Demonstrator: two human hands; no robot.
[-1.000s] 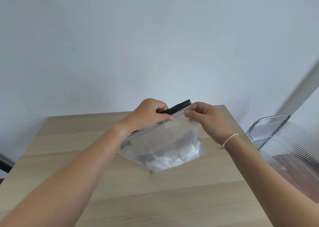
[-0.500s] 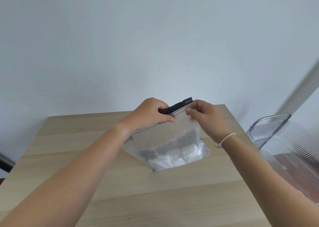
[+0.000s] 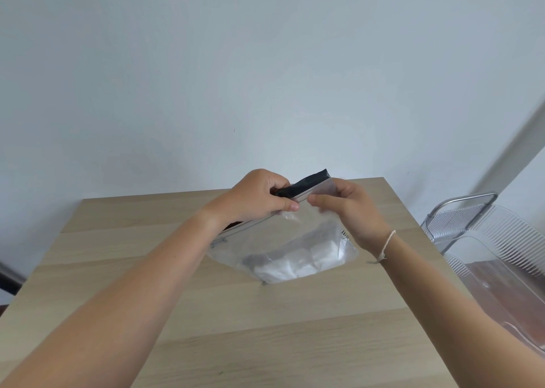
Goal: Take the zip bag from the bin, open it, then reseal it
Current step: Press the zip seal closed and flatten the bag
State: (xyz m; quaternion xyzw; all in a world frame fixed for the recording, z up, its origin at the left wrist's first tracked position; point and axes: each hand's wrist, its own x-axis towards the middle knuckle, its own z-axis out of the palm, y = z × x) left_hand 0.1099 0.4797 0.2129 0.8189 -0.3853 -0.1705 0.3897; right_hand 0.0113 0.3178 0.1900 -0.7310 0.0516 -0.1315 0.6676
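A clear zip bag (image 3: 283,249) hangs at the centre of the frame, lifted above a pale wooden table (image 3: 265,328) and well clear of the ribbed transparent bin (image 3: 495,257) standing at the right edge, so the first step of the task, taking it out, looks done. The bag holds white folded contents (image 3: 295,262) sagging toward its lower right corner. Along its top runs a dark seal strip (image 3: 303,183), tilted so that it rises toward the upper right.

The left hand (image 3: 259,194) is closed over the strip near its middle, thumb pressed against the near face of the bag. The right hand (image 3: 345,207), a pale string bracelet (image 3: 386,246) at the wrist, pinches the clear film just below the strip's right end, fingers curled toward the camera. Both forearms reach in from the lower corners of the frame and meet at the seal.

Whether the seal is parted or shut under the fingers cannot be told; judged from the opposing grips, the work at the seal, opening or closing, appears to be underway, and resealing is not visibly complete.
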